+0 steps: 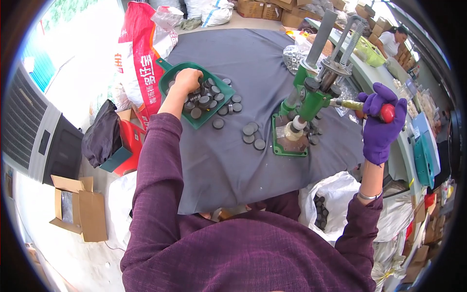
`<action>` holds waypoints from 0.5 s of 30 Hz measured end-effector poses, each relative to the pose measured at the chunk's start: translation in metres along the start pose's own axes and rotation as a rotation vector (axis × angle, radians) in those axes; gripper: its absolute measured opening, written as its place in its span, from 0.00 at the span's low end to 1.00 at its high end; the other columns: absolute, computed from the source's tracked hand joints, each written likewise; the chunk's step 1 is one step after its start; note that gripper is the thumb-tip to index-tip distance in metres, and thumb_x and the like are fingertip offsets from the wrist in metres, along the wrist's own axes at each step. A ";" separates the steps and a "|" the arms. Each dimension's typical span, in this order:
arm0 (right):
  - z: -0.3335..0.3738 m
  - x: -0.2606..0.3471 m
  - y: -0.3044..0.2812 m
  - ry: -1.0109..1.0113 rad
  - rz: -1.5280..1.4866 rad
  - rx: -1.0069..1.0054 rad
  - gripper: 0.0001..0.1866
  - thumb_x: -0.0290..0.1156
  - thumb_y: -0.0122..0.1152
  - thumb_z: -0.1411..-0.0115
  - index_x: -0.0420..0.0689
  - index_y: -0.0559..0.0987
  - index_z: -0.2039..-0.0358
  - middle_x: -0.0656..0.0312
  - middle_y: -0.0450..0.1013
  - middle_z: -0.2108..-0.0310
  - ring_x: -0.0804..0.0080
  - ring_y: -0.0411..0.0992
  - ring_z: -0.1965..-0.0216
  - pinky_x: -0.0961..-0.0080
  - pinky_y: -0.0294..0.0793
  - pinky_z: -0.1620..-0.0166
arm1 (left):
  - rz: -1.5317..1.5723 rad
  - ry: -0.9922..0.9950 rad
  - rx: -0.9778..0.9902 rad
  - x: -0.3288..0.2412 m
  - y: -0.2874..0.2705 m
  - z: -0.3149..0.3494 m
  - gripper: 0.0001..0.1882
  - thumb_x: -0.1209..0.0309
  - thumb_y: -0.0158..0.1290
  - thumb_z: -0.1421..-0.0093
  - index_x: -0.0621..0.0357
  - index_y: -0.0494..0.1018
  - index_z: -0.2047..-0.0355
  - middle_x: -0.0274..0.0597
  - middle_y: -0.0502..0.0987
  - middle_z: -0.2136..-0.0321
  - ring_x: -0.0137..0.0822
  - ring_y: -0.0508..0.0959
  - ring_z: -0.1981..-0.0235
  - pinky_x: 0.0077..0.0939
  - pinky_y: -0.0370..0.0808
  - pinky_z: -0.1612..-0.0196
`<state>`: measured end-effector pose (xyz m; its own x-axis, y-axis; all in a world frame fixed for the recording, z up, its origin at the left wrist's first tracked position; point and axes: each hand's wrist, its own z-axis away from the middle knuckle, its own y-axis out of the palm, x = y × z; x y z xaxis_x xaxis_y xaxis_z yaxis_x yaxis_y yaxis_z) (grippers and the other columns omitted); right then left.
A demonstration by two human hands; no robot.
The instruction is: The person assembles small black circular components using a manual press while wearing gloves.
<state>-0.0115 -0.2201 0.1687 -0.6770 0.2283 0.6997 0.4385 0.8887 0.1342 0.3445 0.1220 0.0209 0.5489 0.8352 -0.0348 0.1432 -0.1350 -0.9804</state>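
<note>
My bare left hand reaches into a green plastic scoop shaped like a dustpan. Its fingers curl down among a pile of small black round caps; whatever they pinch is hidden. To the right stands a green hand press with a metal post, a spring and a flat base. My right hand, in a purple glove, is closed around the press lever, whose red ball knob shows between the fingers. A pale fitting sits under the press head. Loose black caps lie between scoop and press.
A dark grey cloth covers the table. A red and white sack stands at its far left. Below the right edge hangs a white bag holding black caps. An opened carton sits on the floor; a person is at the far right.
</note>
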 end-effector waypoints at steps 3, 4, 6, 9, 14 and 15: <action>0.000 0.000 -0.003 0.016 -0.037 0.033 0.33 0.52 0.32 0.33 0.32 0.76 0.60 0.66 0.61 0.83 0.70 0.63 0.77 0.61 0.73 0.58 | 0.076 0.022 -0.094 0.008 0.006 0.006 0.23 0.76 0.55 0.56 0.45 0.79 0.57 0.47 0.79 0.63 0.45 0.78 0.58 0.37 0.75 0.54; 0.000 0.001 -0.003 0.018 -0.043 0.039 0.33 0.52 0.32 0.33 0.32 0.76 0.60 0.66 0.61 0.83 0.70 0.63 0.77 0.61 0.73 0.58 | 0.115 0.045 -0.171 0.012 0.008 0.009 0.23 0.76 0.55 0.56 0.45 0.78 0.56 0.48 0.79 0.62 0.45 0.78 0.58 0.37 0.75 0.53; 0.000 0.001 -0.005 0.028 -0.040 0.031 0.33 0.51 0.32 0.33 0.32 0.75 0.60 0.66 0.60 0.83 0.70 0.63 0.78 0.61 0.72 0.58 | 0.125 -0.001 -0.202 0.003 0.001 0.014 0.21 0.75 0.54 0.55 0.46 0.79 0.58 0.48 0.79 0.63 0.45 0.78 0.58 0.37 0.75 0.54; 0.001 0.001 -0.005 0.036 -0.039 0.031 0.33 0.51 0.32 0.33 0.31 0.75 0.59 0.65 0.60 0.83 0.70 0.63 0.78 0.61 0.72 0.58 | 0.181 -0.047 -0.202 0.000 -0.013 0.027 0.17 0.75 0.54 0.55 0.50 0.80 0.63 0.47 0.80 0.66 0.47 0.78 0.61 0.36 0.75 0.55; 0.001 0.001 -0.004 0.041 -0.059 0.017 0.33 0.50 0.31 0.32 0.30 0.75 0.58 0.65 0.60 0.83 0.70 0.63 0.77 0.61 0.72 0.58 | 0.144 -0.050 0.086 -0.009 -0.017 0.058 0.12 0.75 0.52 0.58 0.52 0.81 0.72 0.44 0.80 0.73 0.47 0.77 0.61 0.37 0.74 0.57; 0.000 0.001 -0.004 0.033 -0.071 0.024 0.33 0.49 0.31 0.32 0.29 0.75 0.58 0.65 0.61 0.83 0.70 0.63 0.77 0.61 0.72 0.58 | 0.064 0.013 0.015 -0.005 -0.011 0.062 0.12 0.75 0.53 0.58 0.51 0.81 0.73 0.43 0.80 0.73 0.46 0.77 0.60 0.37 0.74 0.57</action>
<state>-0.0141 -0.2234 0.1687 -0.6858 0.1517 0.7118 0.3759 0.9113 0.1679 0.2888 0.1522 0.0196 0.5668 0.8184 -0.0948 0.0952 -0.1794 -0.9792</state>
